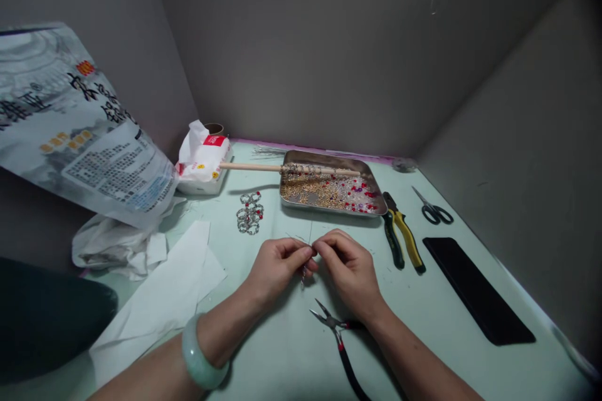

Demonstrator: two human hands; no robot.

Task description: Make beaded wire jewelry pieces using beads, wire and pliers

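Beaded wire (303, 275) was between our two hands, on the near side of the metal tray (329, 208) and apart from it. Thumb and fingers of our left hand (281, 266) were pinched together on it; those of our right hand (350, 269) met just beside them and seemed closed on the same wire. We judged the piece very light, thin and springy, easy to bend, its small beads probably smooth and slippery. It seemed best to take hold at the bare wire close to the beads; repeated sharp bending could break it. Our fingertips covered the pinched place, so how the wire passed there was hidden. Its thin ends were hard to make out, the beads looked blurred, and whether they touched the table (282, 351) we could not tell.
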